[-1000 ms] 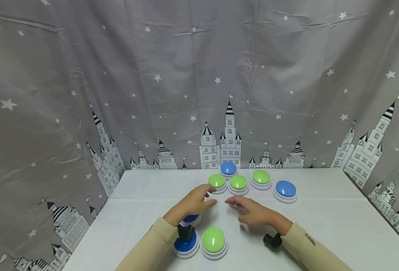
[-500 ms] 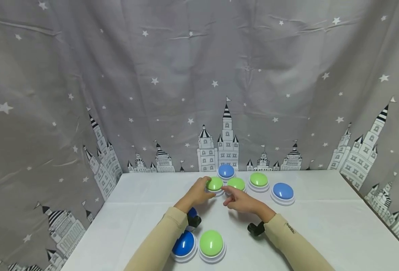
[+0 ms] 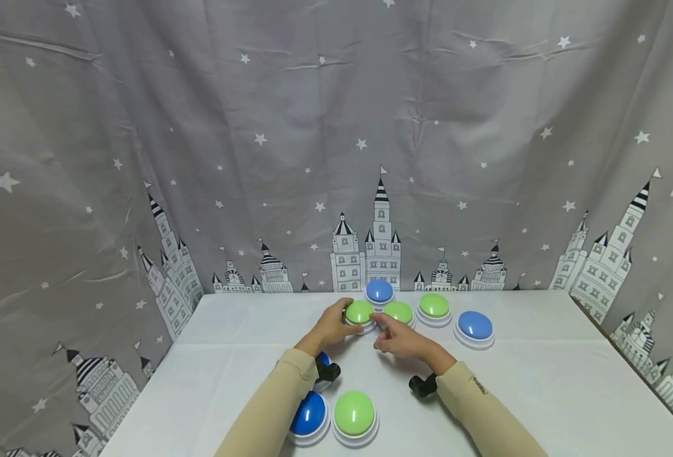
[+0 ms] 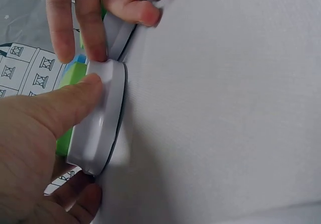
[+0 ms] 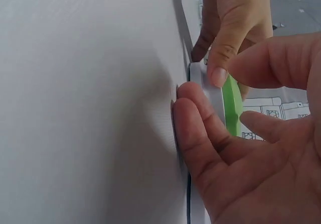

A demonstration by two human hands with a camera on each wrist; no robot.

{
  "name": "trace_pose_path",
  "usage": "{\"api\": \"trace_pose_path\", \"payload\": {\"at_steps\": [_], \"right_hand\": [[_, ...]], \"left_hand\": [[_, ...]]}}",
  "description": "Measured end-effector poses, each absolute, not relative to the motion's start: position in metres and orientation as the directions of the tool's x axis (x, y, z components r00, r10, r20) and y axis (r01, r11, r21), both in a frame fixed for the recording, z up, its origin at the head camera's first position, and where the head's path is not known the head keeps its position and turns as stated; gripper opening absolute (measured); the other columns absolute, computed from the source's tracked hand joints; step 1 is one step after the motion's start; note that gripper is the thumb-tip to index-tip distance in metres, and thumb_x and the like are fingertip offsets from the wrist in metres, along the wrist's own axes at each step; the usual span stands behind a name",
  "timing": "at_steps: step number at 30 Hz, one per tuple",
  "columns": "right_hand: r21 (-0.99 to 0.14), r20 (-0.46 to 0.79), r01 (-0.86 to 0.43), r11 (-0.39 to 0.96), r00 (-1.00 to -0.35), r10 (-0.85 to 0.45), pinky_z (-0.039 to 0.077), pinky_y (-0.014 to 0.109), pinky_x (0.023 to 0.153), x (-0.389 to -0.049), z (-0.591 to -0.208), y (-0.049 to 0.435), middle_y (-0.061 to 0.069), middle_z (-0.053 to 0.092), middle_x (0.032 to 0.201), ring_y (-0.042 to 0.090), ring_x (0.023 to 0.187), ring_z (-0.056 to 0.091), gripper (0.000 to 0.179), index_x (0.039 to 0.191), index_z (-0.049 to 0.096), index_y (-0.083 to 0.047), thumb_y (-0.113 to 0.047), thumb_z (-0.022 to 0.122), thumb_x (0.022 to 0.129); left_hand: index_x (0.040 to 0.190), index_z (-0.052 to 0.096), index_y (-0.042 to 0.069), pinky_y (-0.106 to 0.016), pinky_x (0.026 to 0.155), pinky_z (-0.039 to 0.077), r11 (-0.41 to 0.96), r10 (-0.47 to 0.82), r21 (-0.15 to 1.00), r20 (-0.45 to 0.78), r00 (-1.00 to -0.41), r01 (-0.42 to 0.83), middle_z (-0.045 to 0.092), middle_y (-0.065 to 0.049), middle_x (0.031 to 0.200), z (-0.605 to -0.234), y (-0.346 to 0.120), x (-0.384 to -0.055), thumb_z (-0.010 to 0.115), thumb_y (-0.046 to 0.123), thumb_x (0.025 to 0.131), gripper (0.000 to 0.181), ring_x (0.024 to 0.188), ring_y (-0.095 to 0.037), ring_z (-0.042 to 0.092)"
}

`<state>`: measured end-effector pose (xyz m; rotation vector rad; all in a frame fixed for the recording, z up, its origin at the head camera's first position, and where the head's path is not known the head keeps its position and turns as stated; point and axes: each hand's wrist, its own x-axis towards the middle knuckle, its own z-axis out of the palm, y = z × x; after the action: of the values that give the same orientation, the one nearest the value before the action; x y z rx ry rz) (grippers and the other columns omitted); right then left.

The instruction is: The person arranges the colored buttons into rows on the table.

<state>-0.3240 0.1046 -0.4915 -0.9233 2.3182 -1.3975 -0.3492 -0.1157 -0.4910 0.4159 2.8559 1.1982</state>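
Just below the centre of the frame, a person's left hand [image 3: 327,329] is gripping a green button [image 3: 359,311] on the table [image 3: 542,368], its thumb and fingers bending round the white base. From the right, the right hand [image 3: 403,339] is grasping nothing, its index finger pointing straight to the button's edge, seemingly touching. The step seems to be steadying the button; any next move is calling for care beside the blue button [image 3: 379,291] just behind.

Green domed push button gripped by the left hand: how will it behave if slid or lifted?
The green domed button with its round white base looks like hard plastic, so it probably won't flex. That wide, low base should resist tipping. The glossy dome might be slippery.
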Motion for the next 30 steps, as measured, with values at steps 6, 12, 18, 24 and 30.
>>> {"api": "trace_pose_path", "payload": {"at_steps": [6, 12, 18, 24, 30], "right_hand": [[-0.859, 0.097, -0.387, 0.335, -0.766, -0.635, 0.052, 0.025, 0.07, -0.327, -0.496, 0.102, 0.019, 0.064, 0.103, 0.02, 0.086, 0.061, 0.07, 0.148, 0.029, 0.009, 0.001, 0.066, 0.089], [-0.842, 0.16, -0.445, 0.304, -0.745, -0.648, 0.054, 0.035, 0.087, -0.319, -0.494, 0.105, 0.025, 0.057, 0.125, 0.031, 0.102, 0.063, 0.066, 0.147, 0.034, 0.007, 0.0, 0.065, 0.089], [-0.792, 0.227, -0.527, 0.307, -0.722, -0.654, 0.041, 0.053, 0.105, -0.307, -0.49, 0.111, 0.018, 0.043, 0.148, 0.04, 0.126, 0.049, 0.063, 0.147, 0.039, 0.0, 0.0, 0.063, 0.089], [-0.781, 0.286, -0.569, 0.259, -0.693, -0.661, 0.033, 0.055, 0.111, -0.301, -0.486, 0.114, 0.017, 0.043, 0.147, 0.041, 0.135, 0.041, 0.06, 0.145, 0.041, 0.0, 0.006, 0.063, 0.089], [-0.824, 0.259, -0.523, 0.219, -0.692, -0.674, 0.029, 0.054, 0.113, -0.298, -0.483, 0.113, 0.018, 0.042, 0.149, 0.04, 0.137, 0.039, 0.06, 0.145, 0.04, 0.002, 0.005, 0.063, 0.09]], "left_hand": [[0.143, 0.044, -0.001, -0.046, 0.111, 0.035, 0.669, 0.256, 0.701, 0.096, -0.962, 0.248, 0.051, -0.019, 0.141, -0.49, -0.118, -0.349, 0.082, 0.02, 0.082, 0.075, 0.131, -0.033, 0.047], [0.14, 0.047, -0.002, -0.047, 0.108, 0.038, 0.668, 0.29, 0.687, 0.114, -0.95, 0.287, 0.054, -0.018, 0.137, -0.482, -0.122, -0.342, 0.083, 0.021, 0.081, 0.073, 0.128, -0.033, 0.05], [0.141, 0.047, 0.0, -0.046, 0.106, 0.041, 0.656, 0.332, 0.679, 0.132, -0.934, 0.329, 0.056, -0.015, 0.136, -0.467, -0.128, -0.33, 0.082, 0.023, 0.082, 0.072, 0.124, -0.03, 0.053], [0.141, 0.048, 0.002, -0.045, 0.099, 0.046, 0.638, 0.366, 0.68, 0.145, -0.919, 0.361, 0.058, -0.012, 0.132, -0.459, -0.133, -0.32, 0.08, 0.025, 0.084, 0.069, 0.115, -0.025, 0.056], [0.141, 0.048, 0.004, -0.043, 0.093, 0.046, 0.655, 0.391, 0.65, 0.146, -0.909, 0.386, 0.058, -0.01, 0.125, -0.459, -0.135, -0.309, 0.079, 0.028, 0.085, 0.069, 0.106, -0.022, 0.054]]}}
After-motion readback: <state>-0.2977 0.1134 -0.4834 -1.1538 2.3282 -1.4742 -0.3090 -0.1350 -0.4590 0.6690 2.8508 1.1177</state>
